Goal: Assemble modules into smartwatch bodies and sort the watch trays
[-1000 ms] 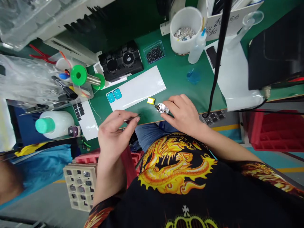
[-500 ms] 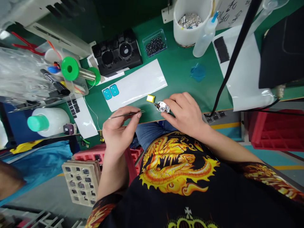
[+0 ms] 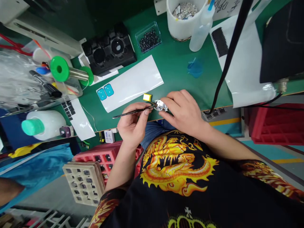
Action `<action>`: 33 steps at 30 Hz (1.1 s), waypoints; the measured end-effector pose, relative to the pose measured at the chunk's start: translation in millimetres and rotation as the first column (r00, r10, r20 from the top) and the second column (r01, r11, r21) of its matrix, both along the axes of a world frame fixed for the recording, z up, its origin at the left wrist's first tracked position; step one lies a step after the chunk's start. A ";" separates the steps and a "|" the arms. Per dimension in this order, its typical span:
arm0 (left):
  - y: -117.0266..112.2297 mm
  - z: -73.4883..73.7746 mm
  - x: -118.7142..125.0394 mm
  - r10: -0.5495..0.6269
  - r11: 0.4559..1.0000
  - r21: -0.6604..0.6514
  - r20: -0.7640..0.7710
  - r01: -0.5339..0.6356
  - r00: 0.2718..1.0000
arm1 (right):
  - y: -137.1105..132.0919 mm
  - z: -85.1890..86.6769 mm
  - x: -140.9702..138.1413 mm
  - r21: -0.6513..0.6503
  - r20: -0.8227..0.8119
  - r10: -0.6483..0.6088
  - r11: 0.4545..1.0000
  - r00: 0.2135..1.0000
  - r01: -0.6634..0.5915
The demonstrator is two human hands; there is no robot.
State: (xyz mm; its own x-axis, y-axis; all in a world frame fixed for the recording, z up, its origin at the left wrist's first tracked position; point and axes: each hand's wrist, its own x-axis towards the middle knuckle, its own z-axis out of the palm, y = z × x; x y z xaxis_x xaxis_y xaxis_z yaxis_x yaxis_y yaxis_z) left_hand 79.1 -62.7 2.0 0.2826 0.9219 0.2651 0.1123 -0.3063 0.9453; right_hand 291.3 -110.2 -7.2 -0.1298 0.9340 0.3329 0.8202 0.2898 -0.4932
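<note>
My left hand [image 3: 132,123] pinches slim black-handled tweezers [image 3: 131,112], and their tips reach the small silver electronic part [image 3: 161,105]. My right hand [image 3: 182,110] holds that part between its fingers, just above the green mat's front edge. A small yellow rectangular piece [image 3: 147,97] lies on the mat close to the tweezer tips. Beyond it is a long white sheet [image 3: 130,84], with a pair of cyan rounded stickers [image 3: 105,92] at its left end. My right hand hides part of the silver piece.
On the green mat [image 3: 175,69] stand a black moulded holder [image 3: 108,49], a box of small black parts [image 3: 148,37], a white tub of metal bits [image 3: 182,19] and a dropper bottle [image 3: 201,28]. A black cable [image 3: 228,57] hangs at right; a red crate [image 3: 277,123] sits beyond the edge.
My left hand has moved right and brought the tweezer tips from short of the silver part up to it. The view has shifted slightly, and my right hand still holds the part.
</note>
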 end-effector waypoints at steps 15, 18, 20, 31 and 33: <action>-0.7 1.5 -5.4 -0.020 1.000 -0.020 -0.131 0.018 0.991 | 0.2 2.6 0.1 -0.053 -0.010 -0.001 0.999 1.000 0.001; -0.9 2.7 -5.2 -0.021 1.000 -0.019 -0.165 0.018 0.986 | 0.3 2.7 0.2 -0.070 -0.019 0.003 0.998 1.000 -0.004; -0.7 3.7 -5.6 -0.023 0.999 -0.026 -0.171 0.019 0.985 | 0.3 2.5 0.4 -0.067 -0.016 0.002 0.998 1.000 -0.003; 3.1 8.9 -11.1 -0.084 0.995 -0.063 -0.181 0.074 0.980 | -0.9 -0.9 0.2 -0.033 -0.011 -0.005 0.999 1.000 0.004; 3.4 9.4 -10.9 -0.079 0.996 -0.066 -0.205 0.067 0.976 | -1.2 -1.4 0.1 -0.049 -0.023 -0.004 0.999 1.000 0.002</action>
